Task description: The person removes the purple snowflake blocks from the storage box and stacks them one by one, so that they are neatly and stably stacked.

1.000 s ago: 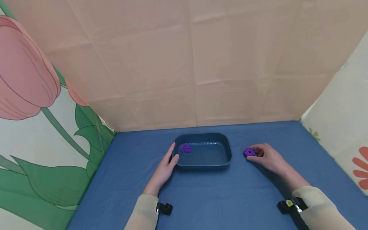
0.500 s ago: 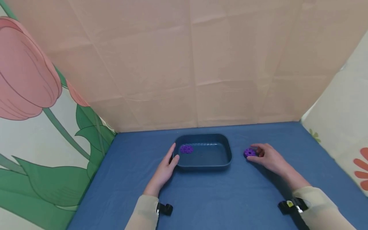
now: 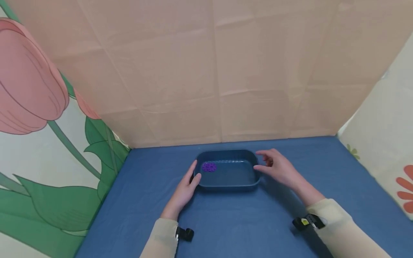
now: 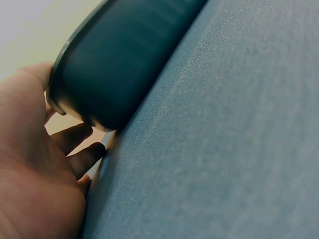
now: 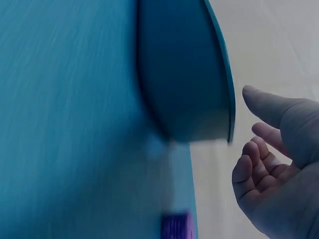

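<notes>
A dark blue rectangular dish (image 3: 230,187) stands on the blue table. My left hand (image 3: 182,191) holds its left end; in the left wrist view the thumb reaches the rim, with the fingers beside the outer wall. Inside the dish at the left lies purple, holed material (image 3: 209,167), seemingly small discs side by side. At the dish's right rim is my right hand (image 3: 280,168), thumb and index finger spread apart and nothing between them. On the table low in the right wrist view sits a purple piece (image 5: 178,226), hidden behind the right hand in the head view.
A blue cloth (image 3: 222,222) covers the table. Behind it rises a beige creased sheet (image 3: 213,79). Flower-patterned panels stand on the left (image 3: 64,157) and right (image 3: 377,143). A small black device (image 3: 184,234) is strapped to each wrist.
My right hand has left the purple disc on the table and moved leftward to the dish's right rim. The left hand and dish stay in place.
</notes>
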The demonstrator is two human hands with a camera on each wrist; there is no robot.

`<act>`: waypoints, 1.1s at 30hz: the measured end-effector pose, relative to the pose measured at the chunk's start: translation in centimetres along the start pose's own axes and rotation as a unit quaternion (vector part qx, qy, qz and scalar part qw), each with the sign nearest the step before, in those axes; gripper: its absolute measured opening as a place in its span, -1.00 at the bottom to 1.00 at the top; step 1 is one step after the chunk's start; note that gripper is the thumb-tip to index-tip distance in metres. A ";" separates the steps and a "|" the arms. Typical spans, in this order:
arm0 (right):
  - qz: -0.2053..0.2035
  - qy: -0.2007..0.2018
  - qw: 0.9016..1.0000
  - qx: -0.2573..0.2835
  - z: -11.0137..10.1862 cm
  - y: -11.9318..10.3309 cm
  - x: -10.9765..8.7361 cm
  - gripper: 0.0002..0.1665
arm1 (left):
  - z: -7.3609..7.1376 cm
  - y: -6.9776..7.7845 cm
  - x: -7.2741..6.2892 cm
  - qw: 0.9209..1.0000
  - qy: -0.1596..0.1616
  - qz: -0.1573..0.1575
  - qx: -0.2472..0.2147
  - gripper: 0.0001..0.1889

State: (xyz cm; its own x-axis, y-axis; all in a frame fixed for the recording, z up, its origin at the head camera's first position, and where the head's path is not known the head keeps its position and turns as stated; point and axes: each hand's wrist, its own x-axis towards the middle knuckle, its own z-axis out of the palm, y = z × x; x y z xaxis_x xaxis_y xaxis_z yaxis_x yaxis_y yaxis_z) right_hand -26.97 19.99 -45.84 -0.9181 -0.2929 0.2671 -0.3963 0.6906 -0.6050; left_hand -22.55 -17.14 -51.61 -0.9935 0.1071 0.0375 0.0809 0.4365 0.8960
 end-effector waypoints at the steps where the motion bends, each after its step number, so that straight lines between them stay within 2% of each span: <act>1: -0.004 -0.006 1.000 0.003 0.4 -0.5 0.3 -0.33 | 0.0 0.0 0.0 1.000 0.000 0.002 0.000 -0.30; 5: -0.022 -0.019 1.000 0.002 1.9 -2.3 1.4 -0.37 | 0.1 -0.1 0.1 1.000 0.000 0.000 0.001 -0.31; 11: -0.028 -0.010 1.000 -0.009 3.2 -4.5 2.7 -0.43 | 0.1 -0.1 0.1 1.000 -0.001 0.000 -0.002 -0.30; 16: -0.030 -0.036 0.999 0.013 4.5 -6.1 4.1 -0.45 | 0.1 0.0 -0.1 1.000 0.000 -0.005 -0.002 -0.27; 20: -0.038 -0.057 0.997 0.032 5.9 -7.0 5.3 -0.45 | 0.1 0.0 0.0 1.000 0.002 -0.003 0.000 -0.28; 25: -0.048 -0.077 0.995 0.029 7.7 -7.9 6.5 -0.36 | 0.0 -0.1 0.1 1.000 0.005 -0.009 0.004 -0.29; 33: -0.029 -0.104 0.994 0.016 10.3 -8.6 7.9 -0.38 | 0.1 0.0 0.0 1.000 0.004 -0.008 0.004 -0.31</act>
State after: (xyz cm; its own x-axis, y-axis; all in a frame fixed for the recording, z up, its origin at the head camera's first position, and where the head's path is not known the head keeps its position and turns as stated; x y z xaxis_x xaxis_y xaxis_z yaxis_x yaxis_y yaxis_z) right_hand -30.91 4.97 -46.26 -0.8743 -0.4639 0.1424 -0.4447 0.6485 -0.6178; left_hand -22.59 -17.07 -51.64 -0.9952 0.0937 0.0264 0.0656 0.4449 0.8932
